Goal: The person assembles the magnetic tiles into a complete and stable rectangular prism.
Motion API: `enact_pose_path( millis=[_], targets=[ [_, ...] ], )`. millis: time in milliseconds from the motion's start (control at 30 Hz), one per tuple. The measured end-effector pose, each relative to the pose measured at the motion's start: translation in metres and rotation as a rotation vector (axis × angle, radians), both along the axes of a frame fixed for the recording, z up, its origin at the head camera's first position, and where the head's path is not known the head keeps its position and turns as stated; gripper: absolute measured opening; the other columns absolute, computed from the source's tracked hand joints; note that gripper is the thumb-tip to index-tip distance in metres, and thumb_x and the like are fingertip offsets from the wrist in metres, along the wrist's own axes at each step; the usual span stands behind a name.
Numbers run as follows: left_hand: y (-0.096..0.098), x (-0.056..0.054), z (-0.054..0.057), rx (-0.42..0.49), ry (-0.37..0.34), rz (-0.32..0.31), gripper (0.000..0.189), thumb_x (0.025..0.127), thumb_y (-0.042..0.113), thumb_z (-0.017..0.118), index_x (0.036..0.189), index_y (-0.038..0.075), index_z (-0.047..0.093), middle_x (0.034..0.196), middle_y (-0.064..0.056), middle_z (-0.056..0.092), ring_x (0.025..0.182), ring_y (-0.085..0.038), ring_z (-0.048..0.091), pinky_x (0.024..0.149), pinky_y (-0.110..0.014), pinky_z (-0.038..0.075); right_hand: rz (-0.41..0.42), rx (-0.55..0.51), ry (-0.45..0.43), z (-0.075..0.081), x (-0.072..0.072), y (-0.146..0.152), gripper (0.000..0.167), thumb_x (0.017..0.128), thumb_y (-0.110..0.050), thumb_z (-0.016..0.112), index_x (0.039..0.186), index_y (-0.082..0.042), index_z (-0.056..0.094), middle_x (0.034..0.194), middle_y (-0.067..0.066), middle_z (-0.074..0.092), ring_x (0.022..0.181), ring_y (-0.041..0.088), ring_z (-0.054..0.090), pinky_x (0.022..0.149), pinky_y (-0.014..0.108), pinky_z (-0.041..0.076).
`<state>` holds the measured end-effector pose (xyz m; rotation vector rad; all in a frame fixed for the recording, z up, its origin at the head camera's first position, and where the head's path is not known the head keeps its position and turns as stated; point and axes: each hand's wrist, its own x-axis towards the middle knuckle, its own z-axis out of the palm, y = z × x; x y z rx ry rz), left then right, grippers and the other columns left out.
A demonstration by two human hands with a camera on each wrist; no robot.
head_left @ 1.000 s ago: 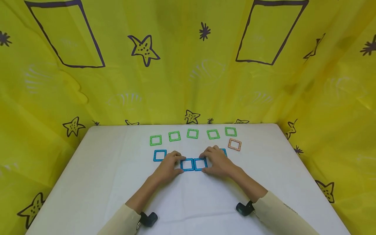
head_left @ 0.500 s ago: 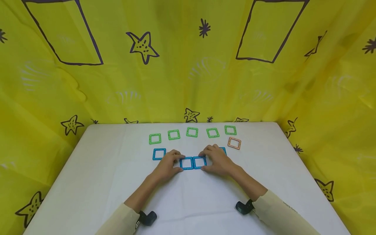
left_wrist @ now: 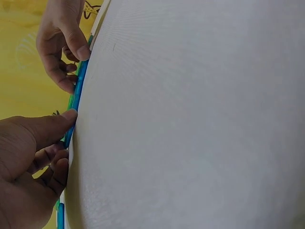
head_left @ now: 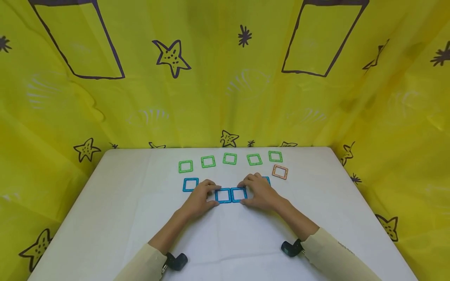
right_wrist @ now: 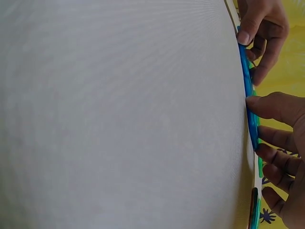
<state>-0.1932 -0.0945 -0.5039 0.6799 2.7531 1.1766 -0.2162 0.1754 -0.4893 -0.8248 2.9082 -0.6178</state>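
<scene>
In the head view two blue square magnetic tiles lie edge to edge on the white table, the left tile [head_left: 223, 189] touching the right tile [head_left: 239, 189]. My left hand [head_left: 200, 197] pinches the left tile's outer side, thumb at the near edge and fingers at the far edge. On the other side my right hand [head_left: 261, 192] holds the right tile the same way. Both wrist views show the tiles edge-on as a thin blue strip, with thumbs on it. Another blue tile [head_left: 190, 179] lies beyond my left hand; a further blue tile [head_left: 268, 180] is mostly hidden behind my right hand.
Several green square tiles, among them one in the middle [head_left: 229, 154], form a row near the far edge of the white table [head_left: 225, 242]. An orange tile [head_left: 280, 166] sits below the row's right end. A yellow patterned curtain [head_left: 207, 97] hangs behind and around the table.
The head view shifts very slightly. Both hands keep their hold, and the two joined blue tiles stay where they are on the table.
</scene>
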Motion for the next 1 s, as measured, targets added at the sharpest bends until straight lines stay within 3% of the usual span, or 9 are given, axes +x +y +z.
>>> enact_pose_path(
  millis=[267,433,667,867,1000],
  targets=[
    [-0.003,0.002,0.000,0.054,0.002,0.077,0.043,0.089,0.009,0.084,0.131,0.007,0.073,0.121,-0.003,0.064,0.097,-0.018,0.056,0.086,-0.035,0.055,0.008,0.022,0.040,-0.001,0.001,0.000,0.045,0.085,-0.034,0.087,0.125,-0.017,0.075,0.121,0.002,0.064,0.109,0.022,0.049,0.091,0.043,0.042],
    [-0.011,0.002,0.000,0.106,0.041,0.146,0.041,0.090,0.009,0.084,0.129,0.007,0.075,0.119,-0.002,0.067,0.094,-0.019,0.056,0.081,-0.034,0.054,0.009,0.019,0.043,0.001,0.002,0.000,0.045,0.084,-0.034,0.088,0.124,-0.017,0.076,0.121,0.002,0.065,0.108,0.022,0.049,0.090,0.043,0.042],
    [-0.028,-0.003,-0.001,0.113,0.138,0.253,0.038,0.089,0.009,0.084,0.127,0.007,0.076,0.123,-0.007,0.067,0.116,-0.028,0.056,0.099,-0.047,0.050,0.012,0.014,0.043,0.002,0.004,0.000,0.046,0.085,-0.033,0.087,0.125,-0.015,0.076,0.121,0.004,0.065,0.108,0.023,0.049,0.089,0.043,0.041],
    [-0.046,-0.009,-0.005,0.085,0.089,0.359,0.048,0.089,0.015,0.086,0.134,0.009,0.072,0.134,-0.013,0.058,0.124,-0.032,0.047,0.104,-0.047,0.050,-0.002,0.007,0.021,0.002,0.004,-0.001,0.047,0.085,-0.032,0.087,0.127,-0.015,0.075,0.124,0.005,0.065,0.109,0.024,0.049,0.091,0.044,0.042],
    [-0.059,-0.013,-0.007,0.062,0.082,0.368,0.053,0.087,0.014,0.088,0.136,0.005,0.070,0.136,-0.017,0.057,0.124,-0.036,0.046,0.104,-0.050,0.049,-0.008,0.014,0.006,0.001,0.003,0.000,0.047,0.085,-0.033,0.087,0.128,-0.016,0.075,0.123,0.004,0.064,0.109,0.023,0.048,0.091,0.043,0.041]
  ],
)
